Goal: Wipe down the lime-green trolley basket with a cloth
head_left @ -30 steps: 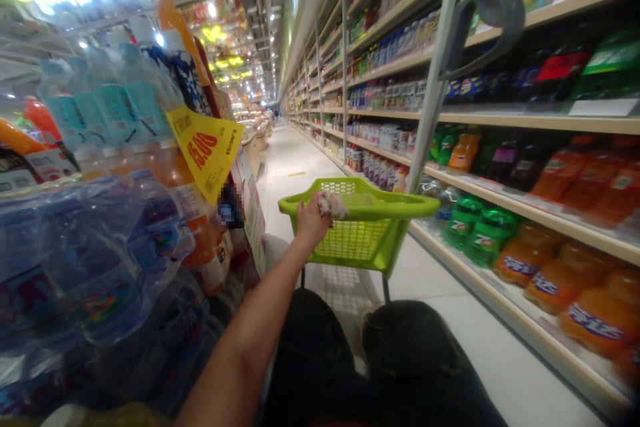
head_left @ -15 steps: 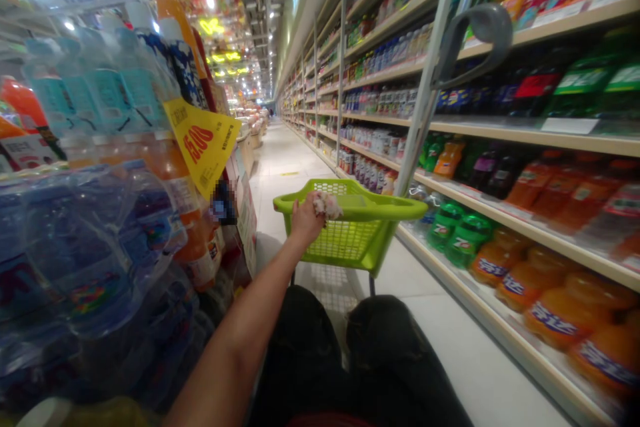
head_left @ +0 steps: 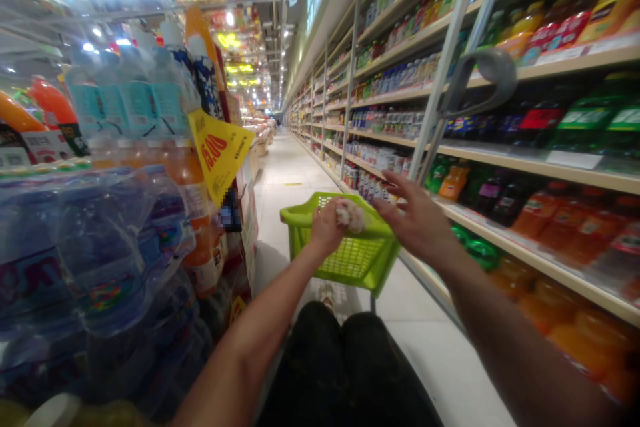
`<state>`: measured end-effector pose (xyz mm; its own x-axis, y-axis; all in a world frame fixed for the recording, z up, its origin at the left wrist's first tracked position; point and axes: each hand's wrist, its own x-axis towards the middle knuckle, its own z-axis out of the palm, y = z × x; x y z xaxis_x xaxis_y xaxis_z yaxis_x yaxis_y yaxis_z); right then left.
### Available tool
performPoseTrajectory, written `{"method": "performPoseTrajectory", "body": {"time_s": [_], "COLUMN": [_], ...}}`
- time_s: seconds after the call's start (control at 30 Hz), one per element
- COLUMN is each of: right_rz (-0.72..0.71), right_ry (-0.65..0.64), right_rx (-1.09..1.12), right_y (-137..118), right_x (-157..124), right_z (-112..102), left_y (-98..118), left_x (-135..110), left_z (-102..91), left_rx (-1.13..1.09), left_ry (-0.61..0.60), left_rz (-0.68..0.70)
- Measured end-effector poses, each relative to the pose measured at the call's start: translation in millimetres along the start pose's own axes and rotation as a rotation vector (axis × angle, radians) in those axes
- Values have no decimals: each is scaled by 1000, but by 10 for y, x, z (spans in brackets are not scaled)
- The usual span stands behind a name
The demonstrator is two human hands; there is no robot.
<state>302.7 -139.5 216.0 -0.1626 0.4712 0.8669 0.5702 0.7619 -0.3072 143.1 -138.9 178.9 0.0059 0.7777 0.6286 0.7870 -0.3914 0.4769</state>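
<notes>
A bright green plastic shopping cart (head_left: 345, 257) stands in front of my legs. My left hand (head_left: 329, 225) is closed around the left part of its handle. A crumpled, fluffy whitish-pink thing (head_left: 351, 215) sits at those fingers against the handle; its kind is unclear. Over the right end of the handle, my right hand (head_left: 413, 217) is open with fingers stretched forward and apart. Whether it touches the handle I cannot tell. It covers the cart's right corner.
Wrapped packs of water bottles (head_left: 95, 260) are stacked close on the left, under a yellow price sign (head_left: 220, 157). Drink shelves (head_left: 540, 160) line the right side. A grey loop handle (head_left: 480, 83) juts out from them. The tiled floor (head_left: 287, 167) runs ahead between both sides.
My right hand has come into view from the lower right and reaches to the right end of the cart handle. My left hand stays on the handle. The view has shifted slightly.
</notes>
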Motion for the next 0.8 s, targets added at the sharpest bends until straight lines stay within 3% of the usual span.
{"method": "performPoseTrajectory", "body": {"time_s": [0.13,0.27,0.4,0.5,0.6,0.7,0.8], "right_rz": [117,264,331,231,51,-94,-197], "right_ry": [-85,153,272,323,201,-46,-147], "right_rx": [154,195,211,57,-126,-218,-276], "right_y": [-47,-73,44,249,399,389,317], "right_x": [26,-161,-271,-276,-325,-438,-523], "right_z": [364,648,612,473,467,660,855], "left_y": [186,261,209,56,-136,-253,-279], "left_x": [69,71,54,22,-46,-110,-135], "left_z": [59,119,105,36,-6,10,19], "left_rx": [-114,-169,-62,132,317,418,437], "left_ry": [-9,-5,-78,-177,-254,-234,-217], "left_rz": [89,31,22,10,-24,-25,-9]}}
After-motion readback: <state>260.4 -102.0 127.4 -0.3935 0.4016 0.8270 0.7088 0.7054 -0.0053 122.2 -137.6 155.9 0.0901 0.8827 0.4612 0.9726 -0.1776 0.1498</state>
